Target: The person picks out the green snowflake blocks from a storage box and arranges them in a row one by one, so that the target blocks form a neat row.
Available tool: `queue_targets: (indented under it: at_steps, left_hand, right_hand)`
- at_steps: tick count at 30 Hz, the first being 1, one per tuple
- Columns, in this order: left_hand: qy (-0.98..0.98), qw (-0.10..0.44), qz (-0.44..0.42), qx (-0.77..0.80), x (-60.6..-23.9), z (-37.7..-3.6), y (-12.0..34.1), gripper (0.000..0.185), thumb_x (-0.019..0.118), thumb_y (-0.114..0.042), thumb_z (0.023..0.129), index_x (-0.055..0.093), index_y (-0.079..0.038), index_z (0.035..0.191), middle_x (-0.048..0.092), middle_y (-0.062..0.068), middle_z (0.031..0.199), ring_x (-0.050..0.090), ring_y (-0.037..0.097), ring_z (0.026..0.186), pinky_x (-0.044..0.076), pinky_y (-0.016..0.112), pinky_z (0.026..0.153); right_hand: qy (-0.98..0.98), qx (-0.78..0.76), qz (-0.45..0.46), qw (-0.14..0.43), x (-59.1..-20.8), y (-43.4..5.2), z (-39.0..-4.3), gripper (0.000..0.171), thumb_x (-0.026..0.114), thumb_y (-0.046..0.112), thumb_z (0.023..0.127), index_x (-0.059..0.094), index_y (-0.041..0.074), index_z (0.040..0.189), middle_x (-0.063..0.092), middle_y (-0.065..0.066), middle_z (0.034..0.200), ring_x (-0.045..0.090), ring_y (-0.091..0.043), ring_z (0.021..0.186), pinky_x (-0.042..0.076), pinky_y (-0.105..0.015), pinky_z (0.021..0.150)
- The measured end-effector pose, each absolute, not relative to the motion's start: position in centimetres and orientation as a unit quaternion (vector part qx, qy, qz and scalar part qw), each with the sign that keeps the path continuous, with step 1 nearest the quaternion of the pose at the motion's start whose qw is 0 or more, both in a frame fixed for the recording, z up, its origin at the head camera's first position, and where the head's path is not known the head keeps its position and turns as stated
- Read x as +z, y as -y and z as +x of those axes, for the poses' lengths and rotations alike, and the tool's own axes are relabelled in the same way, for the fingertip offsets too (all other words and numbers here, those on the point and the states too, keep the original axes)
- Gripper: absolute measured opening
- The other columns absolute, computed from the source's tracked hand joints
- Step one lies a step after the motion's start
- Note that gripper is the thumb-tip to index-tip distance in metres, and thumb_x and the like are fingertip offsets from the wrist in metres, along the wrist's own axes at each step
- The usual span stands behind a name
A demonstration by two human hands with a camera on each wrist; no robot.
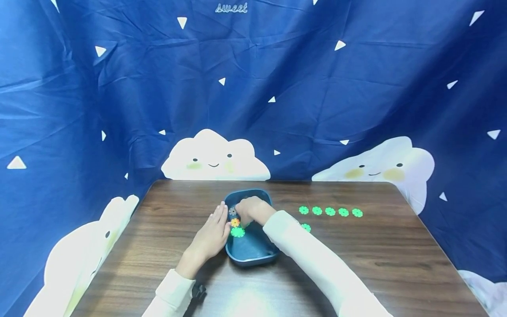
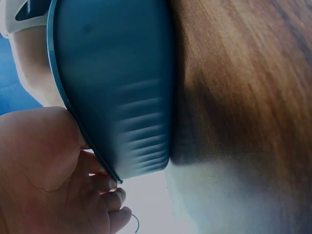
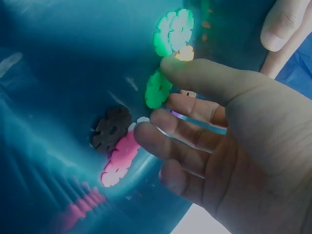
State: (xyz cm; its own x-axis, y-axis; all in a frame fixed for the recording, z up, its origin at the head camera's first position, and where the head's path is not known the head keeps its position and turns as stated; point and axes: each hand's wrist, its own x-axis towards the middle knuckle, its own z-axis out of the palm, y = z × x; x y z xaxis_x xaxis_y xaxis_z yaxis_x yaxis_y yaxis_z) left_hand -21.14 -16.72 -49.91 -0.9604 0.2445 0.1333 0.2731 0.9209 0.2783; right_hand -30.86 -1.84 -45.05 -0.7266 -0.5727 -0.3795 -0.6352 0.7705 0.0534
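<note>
Mid-pick, I'd say: right hand (image 1: 248, 210) reaches loosely curled into the blue bin (image 1: 253, 256) at worktop (image 1: 158, 246) centre, touching a green disc (image 3: 157, 89), left hand (image 1: 214, 231) flat against its 9 o'clock rim; next needs a clean pinch.

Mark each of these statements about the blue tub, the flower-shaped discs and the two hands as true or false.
1. The right hand reaches inside the blue tub. True.
2. The left hand lies flat on the table, far from the tub. False: it touches the tub's left rim.
3. Five green discs lie in a row on the wooden table. True.
4. The tub holds only green discs. False: a pink disc and a dark disc lie there too.
5. The tub stands upside down. False: it is upright.
</note>
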Motion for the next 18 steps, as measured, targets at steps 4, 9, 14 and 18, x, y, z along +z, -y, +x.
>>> queue_targets:
  at_steps: [4,9,14,18]
  left_hand:
    - [0.979,0.045,-0.132,-0.148,-49.86,-21.14,16.69,0.059,0.038,-0.029,0.106,0.022,0.0,0.154,0.015,0.014,0.164,0.017,0.027,0.152,0.025,0.047,0.122]
    - [0.979,0.041,-0.131,-0.149,-49.71,-21.03,16.66,0.059,0.037,-0.029,0.106,0.021,0.0,0.155,0.015,0.014,0.164,0.016,0.026,0.152,0.024,0.047,0.123]
    - [0.98,0.041,-0.133,-0.144,-49.63,-21.04,16.63,0.059,0.036,-0.03,0.106,0.021,0.001,0.155,0.016,0.015,0.164,0.016,0.027,0.152,0.024,0.047,0.123]
    - [0.98,0.041,-0.132,-0.144,-49.7,-21.09,16.6,0.059,0.036,-0.031,0.106,0.022,0.001,0.154,0.016,0.015,0.164,0.017,0.027,0.152,0.025,0.047,0.122]
  right_hand:
    - [-0.926,0.078,-0.323,0.179,-45.19,1.69,-30.9,0.03,0.073,0.035,0.086,0.067,0.018,0.11,0.065,0.003,0.085,0.06,-0.016,0.074,0.052,-0.03,0.068]
    - [-0.923,0.09,-0.331,0.175,-45.52,1.71,-30.95,0.03,0.075,0.037,0.083,0.068,0.021,0.107,0.064,0.005,0.084,0.058,-0.016,0.077,0.052,-0.03,0.071]
    - [-0.922,0.094,-0.333,0.174,-45.67,1.77,-30.91,0.028,0.077,0.036,0.082,0.068,0.021,0.104,0.065,0.006,0.084,0.058,-0.016,0.078,0.053,-0.03,0.072]
    - [-0.923,0.091,-0.33,0.175,-45.59,1.81,-30.7,0.029,0.077,0.035,0.082,0.068,0.02,0.106,0.065,0.005,0.087,0.058,-0.016,0.078,0.053,-0.031,0.072]
